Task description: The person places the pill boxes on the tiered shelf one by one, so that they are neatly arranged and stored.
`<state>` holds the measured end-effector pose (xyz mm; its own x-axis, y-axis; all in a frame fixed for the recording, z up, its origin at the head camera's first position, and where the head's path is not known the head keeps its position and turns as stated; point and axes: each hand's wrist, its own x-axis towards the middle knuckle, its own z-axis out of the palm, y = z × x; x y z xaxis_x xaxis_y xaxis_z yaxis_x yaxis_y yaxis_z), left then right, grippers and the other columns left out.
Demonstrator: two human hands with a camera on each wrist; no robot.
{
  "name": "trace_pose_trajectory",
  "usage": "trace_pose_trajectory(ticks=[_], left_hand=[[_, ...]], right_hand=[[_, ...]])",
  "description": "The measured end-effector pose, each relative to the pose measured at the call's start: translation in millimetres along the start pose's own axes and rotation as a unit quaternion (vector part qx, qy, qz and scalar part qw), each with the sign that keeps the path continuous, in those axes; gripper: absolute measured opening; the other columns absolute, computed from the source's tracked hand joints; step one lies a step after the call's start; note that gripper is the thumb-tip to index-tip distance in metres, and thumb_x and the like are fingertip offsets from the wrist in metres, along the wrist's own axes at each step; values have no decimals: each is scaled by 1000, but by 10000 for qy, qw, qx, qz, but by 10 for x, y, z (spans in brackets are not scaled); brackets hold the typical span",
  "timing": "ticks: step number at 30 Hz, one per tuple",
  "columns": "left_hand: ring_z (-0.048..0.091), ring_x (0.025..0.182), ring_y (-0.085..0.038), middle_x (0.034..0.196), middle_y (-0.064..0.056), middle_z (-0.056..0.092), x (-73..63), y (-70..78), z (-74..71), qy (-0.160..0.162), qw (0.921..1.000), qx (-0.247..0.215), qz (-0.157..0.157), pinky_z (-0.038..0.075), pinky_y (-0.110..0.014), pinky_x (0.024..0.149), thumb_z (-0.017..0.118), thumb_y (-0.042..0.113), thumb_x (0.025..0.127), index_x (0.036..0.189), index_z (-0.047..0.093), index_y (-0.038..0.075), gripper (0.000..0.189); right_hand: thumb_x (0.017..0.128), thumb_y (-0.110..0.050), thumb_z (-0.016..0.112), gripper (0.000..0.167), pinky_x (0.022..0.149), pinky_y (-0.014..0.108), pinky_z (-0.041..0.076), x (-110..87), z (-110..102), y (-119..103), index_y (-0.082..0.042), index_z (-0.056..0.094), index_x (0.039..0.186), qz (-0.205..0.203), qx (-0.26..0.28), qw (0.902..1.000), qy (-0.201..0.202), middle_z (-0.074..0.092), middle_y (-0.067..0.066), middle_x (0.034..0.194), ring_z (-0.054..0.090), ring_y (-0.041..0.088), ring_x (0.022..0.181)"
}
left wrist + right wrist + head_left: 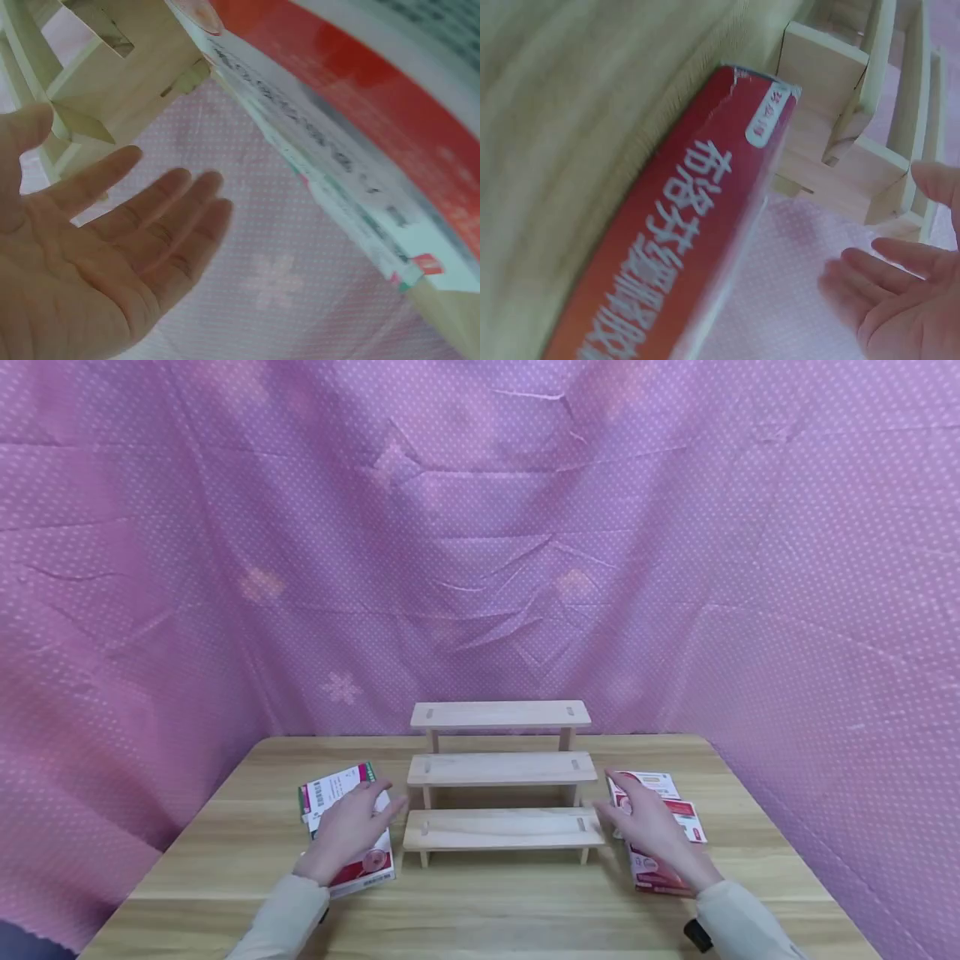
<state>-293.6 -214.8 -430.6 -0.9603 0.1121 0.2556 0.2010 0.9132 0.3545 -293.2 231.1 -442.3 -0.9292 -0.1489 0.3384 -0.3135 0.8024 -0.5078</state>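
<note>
Over a cluster of medicine boxes on the left, my left hand point(348, 828) hovers with its fingers spread, holding nothing. Beneath it lie a white box with a green and magenta edge point(333, 789) and a red and white box point(375, 862). My right hand point(651, 827) is likewise spread above the right-hand cluster. There a white box point(656, 783), a red and white box point(686, 818) and a dark red box point(652, 870) overlap. In the right wrist view the dark red box point(682, 217) shows white lettering on its side, apart from the fingers.
Between the hands stands a three-step wooden rack point(502, 828) with bare shelves. It rests on a wood-grain table point(495, 918). A pink dotted curtain point(495, 568) hangs behind and along both sides.
</note>
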Motion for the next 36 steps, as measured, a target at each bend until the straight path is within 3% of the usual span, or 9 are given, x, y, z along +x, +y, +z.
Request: trace_pose_trajectory(ticks=[4,7,11,15,22,26,29,31,36], left_hand=[[64,111,-31,125,-11,67,6,-124,-67,-82,9973,-721,-143,54,-51,93,52,57,95,129,62,9,60],[65,102,-22,119,-8,69,0,-252,-96,-237,9932,-1121,-215,55,-45,89,61,49,93,126,64,10,52],[64,98,-15,114,-7,70,-41,-420,-112,-552,9870,-1508,-74,56,-40,88,70,37,89,122,66,8,44],[64,97,-19,111,-10,70,-127,-552,-146,-932,9793,-1784,213,57,-37,85,77,30,83,119,67,4,45],[61,112,-29,119,-10,68,-304,-776,-187,-1251,9792,-1532,440,50,-53,98,85,37,71,121,67,5,62],[58,109,-24,117,-7,67,-383,-880,-215,-1299,9801,-1269,798,51,-40,97,87,36,68,120,66,5,64],[56,105,-21,116,-5,65,-435,-934,-223,-1228,9814,-1007,1082,49,-31,92,89,37,64,121,66,6,68],[54,109,-25,118,-6,63,-471,-952,-218,-1133,9832,-872,1135,48,-37,95,90,41,60,123,65,9,75],[45,125,-42,133,-17,55,-562,-967,-182,-1165,9880,-558,848,38,-65,102,90,49,53,131,60,13,91]], right_hand=[[92,-30,68,50,100,49,52,18,3,37,-3,59,133,456,975,9942,-16,63,20,130,61,36,117],[92,-28,68,43,93,39,56,11,12,70,-5,63,128,855,1559,9835,-334,66,16,125,65,28,110],[91,-28,69,44,93,30,54,-16,27,106,-4,62,128,1271,2221,9633,-812,64,15,128,63,25,114],[89,-23,71,52,91,23,51,-38,46,133,2,57,132,1265,2792,9442,-1204,59,20,135,60,30,119],[87,-15,73,59,89,19,53,-77,69,151,5,50,138,1189,3338,9213,-1600,50,25,142,59,31,119],[88,-16,72,58,94,27,54,-83,76,162,-2,50,140,1431,3519,9086,-1736,49,23,143,54,29,124],[88,-17,72,56,95,31,55,-83,96,160,-6,52,139,1484,3425,9112,-1743,50,21,141,51,30,127],[88,-16,72,55,95,33,55,-83,112,154,-6,53,139,1499,3437,9111,-1710,50,22,141,51,30,126],[87,-11,71,59,92,32,56,-97,164,148,-1,48,141,1525,3693,9004,-1721,48,27,140,55,26,119]])
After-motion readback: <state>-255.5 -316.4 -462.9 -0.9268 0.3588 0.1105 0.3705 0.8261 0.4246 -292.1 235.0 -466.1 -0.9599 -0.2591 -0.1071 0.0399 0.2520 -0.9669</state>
